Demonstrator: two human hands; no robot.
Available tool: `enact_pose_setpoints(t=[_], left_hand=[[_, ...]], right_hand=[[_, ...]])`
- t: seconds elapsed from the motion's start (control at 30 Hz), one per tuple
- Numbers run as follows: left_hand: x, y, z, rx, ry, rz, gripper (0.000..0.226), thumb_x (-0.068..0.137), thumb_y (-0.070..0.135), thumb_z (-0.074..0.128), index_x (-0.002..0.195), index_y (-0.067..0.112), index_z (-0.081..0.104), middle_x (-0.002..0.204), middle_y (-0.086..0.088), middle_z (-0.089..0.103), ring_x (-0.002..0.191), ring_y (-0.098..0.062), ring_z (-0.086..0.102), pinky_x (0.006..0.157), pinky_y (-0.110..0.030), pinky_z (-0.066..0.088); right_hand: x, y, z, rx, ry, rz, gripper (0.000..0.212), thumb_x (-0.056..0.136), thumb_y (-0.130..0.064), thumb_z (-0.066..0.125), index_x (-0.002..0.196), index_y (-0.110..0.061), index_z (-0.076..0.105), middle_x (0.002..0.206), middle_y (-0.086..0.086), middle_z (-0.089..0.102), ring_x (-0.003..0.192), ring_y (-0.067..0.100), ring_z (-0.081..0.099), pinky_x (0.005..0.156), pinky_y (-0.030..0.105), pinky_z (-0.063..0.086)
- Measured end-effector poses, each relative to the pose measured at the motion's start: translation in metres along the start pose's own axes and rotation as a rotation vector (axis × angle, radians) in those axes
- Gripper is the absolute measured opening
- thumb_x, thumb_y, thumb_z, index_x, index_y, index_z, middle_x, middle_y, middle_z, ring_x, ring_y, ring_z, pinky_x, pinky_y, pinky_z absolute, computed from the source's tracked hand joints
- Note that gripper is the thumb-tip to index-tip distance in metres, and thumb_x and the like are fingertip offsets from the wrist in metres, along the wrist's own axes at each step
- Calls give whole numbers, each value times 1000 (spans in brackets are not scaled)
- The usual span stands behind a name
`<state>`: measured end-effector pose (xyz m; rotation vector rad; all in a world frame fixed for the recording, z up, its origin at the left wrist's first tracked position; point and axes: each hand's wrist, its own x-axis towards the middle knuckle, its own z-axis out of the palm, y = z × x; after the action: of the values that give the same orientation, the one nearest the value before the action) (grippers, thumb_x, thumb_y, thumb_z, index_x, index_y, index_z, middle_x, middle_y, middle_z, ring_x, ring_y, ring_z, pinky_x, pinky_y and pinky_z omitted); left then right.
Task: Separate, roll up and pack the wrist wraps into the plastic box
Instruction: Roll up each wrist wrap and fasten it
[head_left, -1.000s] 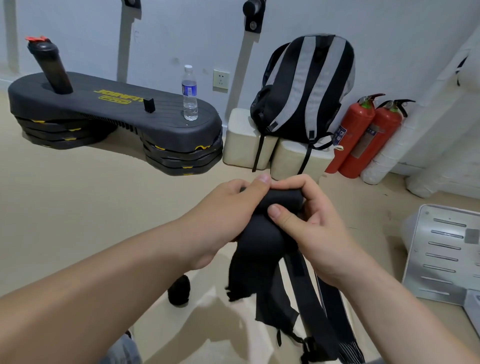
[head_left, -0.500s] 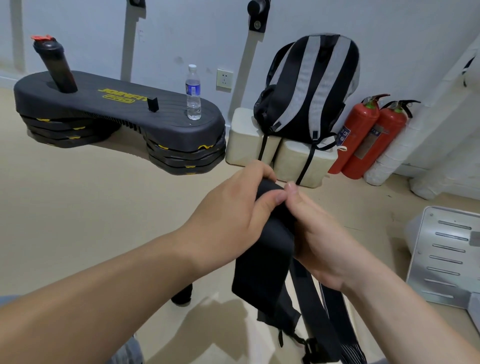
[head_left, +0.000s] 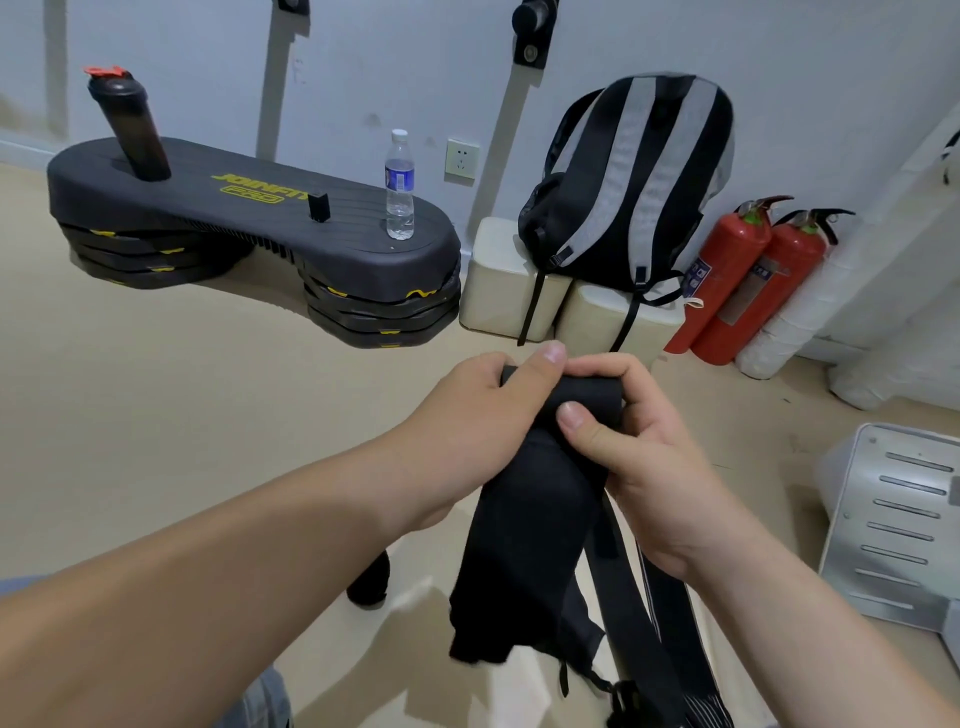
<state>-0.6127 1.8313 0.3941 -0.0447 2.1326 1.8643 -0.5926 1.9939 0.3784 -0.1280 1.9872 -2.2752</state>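
I am gripping the rolled top edge of the wrist wrap, dead centre, in my left hand and right hand; its tail is hanging toward six o'clock, open floor stretching at nine.

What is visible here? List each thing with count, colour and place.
wrist wrap: 1, black, between both hands, top rolled
straps: several, black, hanging below right hand
step platform: 1, black, left floor
shaker bottle: 1, black, red lid, on platform
water bottle: 1, clear, on platform
backpack: 1, black-grey, by wall
fire extinguishers: 2, red, right of backpack
wall socket: 1, white, wall
left hand: 1, grips wrap
right hand: 1, grips wrap
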Motion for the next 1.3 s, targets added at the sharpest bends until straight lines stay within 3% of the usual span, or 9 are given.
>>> enact_pose_setpoints(t=[0.17, 0.33, 0.43, 0.73, 0.87, 1.0, 1.07, 1.2, 1.3], left_hand=[[0, 1, -1, 52, 119, 235, 22, 102, 48, 61, 107, 27, 64, 96, 2, 75, 87, -10, 72, 79, -30, 59], [0, -6, -5, 320, 5, 522, 19, 103, 39, 63, 120, 34, 55, 97, 13, 66, 83, -6, 63, 76, -30, 51], [0, -4, -3, 232, -41, 414, 22, 102, 47, 61, 120, 34, 57, 101, 12, 70, 86, -6, 67, 77, -32, 57], [7, -6, 0, -45, -71, -70, 72, 81, 88, 50, 117, 29, 71, 108, 4, 80, 101, -17, 78, 95, -47, 61], [6, -5, 1, -82, -15, 19, 57, 96, 68, 59, 112, 15, 70, 102, -4, 80, 93, -17, 79, 85, -40, 65], [3, 0, 2, -31, 96, 225, 31, 100, 52, 62, 109, 23, 64, 93, 6, 76, 75, 3, 70, 62, -14, 54], [0, 1, 0, 89, 64, 367, 22, 103, 46, 62, 112, 26, 59, 88, 8, 72, 75, 1, 67, 66, -16, 52], [-2, -4, -1, 267, -33, 477, 23, 104, 47, 58, 122, 34, 50, 93, 10, 67, 89, -12, 67, 78, -35, 57], [-4, -1, 2, 171, -41, 320, 24, 105, 54, 51, 123, 37, 52, 105, 14, 71, 97, -1, 68, 82, -24, 57]], right_hand=[[1, -12, 7, 93, -137, 273, 60, 103, -61, 35, 139, -25, 65, 134, 2, 74, 128, 18, 68, 111, 43, 47], [3, -13, 4, 159, -76, 220, 54, 102, -51, 46, 133, -13, 67, 124, 15, 77, 118, 27, 74, 99, 43, 61], [2, -9, -1, 178, -9, 114, 40, 95, -35, 59, 123, -7, 65, 111, 15, 79, 103, 25, 77, 84, 35, 65], [-1, 3, -5, -117, -64, -122, 33, 90, -10, 68, 120, -22, 64, 106, 1, 73, 100, 15, 69, 88, 32, 61], [1, -3, -3, -10, -76, 40, 33, 93, -24, 72, 126, -25, 67, 116, 1, 77, 110, 20, 73, 87, 38, 63], [0, -11, 6, 74, -156, 282, 61, 99, -64, 42, 141, -26, 64, 134, 1, 74, 126, 19, 69, 110, 43, 51], [0, -12, 8, 146, -139, 301, 68, 95, -70, 39, 139, -26, 66, 132, 4, 75, 126, 21, 70, 112, 45, 49], [-1, -13, 6, 217, -73, 210, 50, 98, -51, 52, 129, -16, 69, 121, 14, 78, 114, 27, 75, 98, 47, 61], [-1, -8, -1, 193, -27, 92, 33, 99, -33, 67, 126, -13, 62, 116, 12, 77, 107, 26, 74, 88, 41, 64]])
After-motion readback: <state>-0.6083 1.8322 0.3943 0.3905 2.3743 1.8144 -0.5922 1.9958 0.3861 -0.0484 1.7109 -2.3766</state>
